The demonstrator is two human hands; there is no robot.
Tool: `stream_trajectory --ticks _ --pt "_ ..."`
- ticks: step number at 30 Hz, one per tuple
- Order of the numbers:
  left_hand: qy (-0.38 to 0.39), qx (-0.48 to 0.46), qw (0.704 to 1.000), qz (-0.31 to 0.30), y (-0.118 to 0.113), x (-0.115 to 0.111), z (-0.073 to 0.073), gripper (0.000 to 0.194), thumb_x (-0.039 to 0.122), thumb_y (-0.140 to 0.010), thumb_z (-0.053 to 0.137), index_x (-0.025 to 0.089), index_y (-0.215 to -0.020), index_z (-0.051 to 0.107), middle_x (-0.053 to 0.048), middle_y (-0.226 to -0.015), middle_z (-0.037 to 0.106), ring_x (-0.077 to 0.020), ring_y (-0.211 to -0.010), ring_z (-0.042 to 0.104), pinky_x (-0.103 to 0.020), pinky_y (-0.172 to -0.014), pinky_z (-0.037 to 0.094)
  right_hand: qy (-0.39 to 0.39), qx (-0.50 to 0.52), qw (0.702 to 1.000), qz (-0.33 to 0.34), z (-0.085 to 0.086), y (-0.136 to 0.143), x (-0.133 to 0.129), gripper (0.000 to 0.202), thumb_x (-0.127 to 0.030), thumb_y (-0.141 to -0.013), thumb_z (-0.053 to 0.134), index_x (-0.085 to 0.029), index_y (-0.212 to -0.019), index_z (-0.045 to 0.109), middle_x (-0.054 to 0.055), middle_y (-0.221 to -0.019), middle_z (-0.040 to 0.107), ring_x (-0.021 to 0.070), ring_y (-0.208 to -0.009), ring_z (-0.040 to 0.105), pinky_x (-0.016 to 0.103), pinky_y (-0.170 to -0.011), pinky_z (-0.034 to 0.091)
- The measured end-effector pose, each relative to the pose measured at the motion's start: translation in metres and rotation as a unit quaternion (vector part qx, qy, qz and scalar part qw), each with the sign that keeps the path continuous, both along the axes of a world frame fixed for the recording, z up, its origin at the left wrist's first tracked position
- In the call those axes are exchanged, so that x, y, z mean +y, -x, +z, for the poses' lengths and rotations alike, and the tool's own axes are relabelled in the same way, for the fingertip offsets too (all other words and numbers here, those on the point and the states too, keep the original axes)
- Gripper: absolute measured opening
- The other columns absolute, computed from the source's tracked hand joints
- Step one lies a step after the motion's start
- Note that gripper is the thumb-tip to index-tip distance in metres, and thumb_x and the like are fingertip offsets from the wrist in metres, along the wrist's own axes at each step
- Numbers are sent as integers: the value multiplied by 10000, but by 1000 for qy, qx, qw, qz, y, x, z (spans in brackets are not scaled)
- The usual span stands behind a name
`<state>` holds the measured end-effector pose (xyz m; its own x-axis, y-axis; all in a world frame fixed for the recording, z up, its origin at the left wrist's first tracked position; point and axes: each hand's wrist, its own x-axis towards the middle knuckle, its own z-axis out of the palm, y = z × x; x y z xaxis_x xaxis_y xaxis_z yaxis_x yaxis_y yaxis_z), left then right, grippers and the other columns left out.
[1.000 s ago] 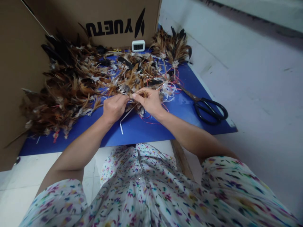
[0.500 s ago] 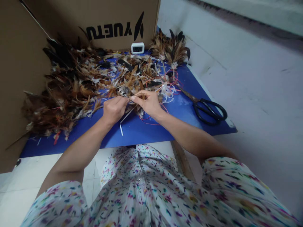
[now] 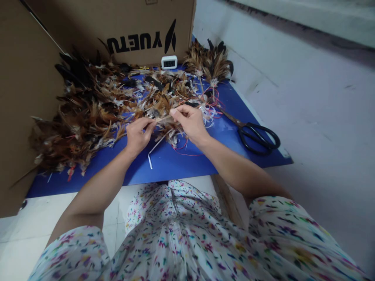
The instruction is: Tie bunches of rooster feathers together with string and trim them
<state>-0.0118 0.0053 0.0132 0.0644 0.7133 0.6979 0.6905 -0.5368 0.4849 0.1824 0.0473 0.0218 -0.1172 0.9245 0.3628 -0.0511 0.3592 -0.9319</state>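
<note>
Over the blue board, my left hand (image 3: 137, 134) and my right hand (image 3: 191, 123) are both closed in a pinch. A thin pale brown strip, perhaps a feather (image 3: 163, 118), stretches between their fingertips. Its far ends are hidden in my fingers. Brown and white feathers (image 3: 159, 101) lie in a loose heap just beyond and under my hands. Below them, a thin bent white strip (image 3: 150, 156) rests on the board near a small tuft of feathers (image 3: 172, 138).
A cardboard box (image 3: 88, 23) stands behind and left. Large feather piles (image 3: 88, 113) cover the left side. Black-handled scissors (image 3: 258, 138) lie right, near red and white string (image 3: 208, 115). A small white clock (image 3: 169, 62) and feather bunches (image 3: 213, 64) sit at the back.
My hands have moved apart, the right one slightly up and to the right, the left one slightly left. The pale strip between them now shows.
</note>
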Motion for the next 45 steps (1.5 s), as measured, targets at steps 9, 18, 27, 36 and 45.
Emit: stream_trajectory --ticks 9,18,27,36,45 --pt "184 -329 915 -143 0 11 -3 413 538 -669 856 165 -685 681 5 -573 671 -96 -443 586 -209 -477 489 -36 22 997 -60 8 -18 13 381 -532 -865 692 -193 -700 635 -35 -632 574 86 -589 464 275 -639 391" --pt "270 -429 838 -201 -1 10 1 461 471 -530 952 158 -651 636 20 -556 652 -74 -417 564 -177 -422 465 -38 7 997 -69 13 -22 15 304 -422 -881 695 -188 -697 635 -41 -615 569 80 -574 442 266 -600 360" --pt "239 -477 826 -180 12 19 1 468 443 -565 947 168 -678 586 43 -561 604 -61 -442 535 -177 -434 466 -48 -87 993 -63 17 -34 26 128 -203 -826 680 -174 -703 661 -26 -639 617 100 -606 500 270 -621 408" --pt "233 -484 829 -155 20 23 1 468 441 -606 930 200 -714 543 59 -603 583 -52 -459 496 -195 -450 439 -131 -322 934 -80 -4 -44 41 243 -25 -738 567 -197 -790 731 53 -863 711 199 -796 620 394 -841 504" --pt "238 -459 843 -147 18 23 -3 390 410 -756 839 184 -705 525 53 -607 570 -39 -470 480 -196 -477 416 -185 -464 866 13 -5 -30 22 308 -122 -875 529 -223 -997 792 91 -1197 707 307 -1151 562 499 -983 414"
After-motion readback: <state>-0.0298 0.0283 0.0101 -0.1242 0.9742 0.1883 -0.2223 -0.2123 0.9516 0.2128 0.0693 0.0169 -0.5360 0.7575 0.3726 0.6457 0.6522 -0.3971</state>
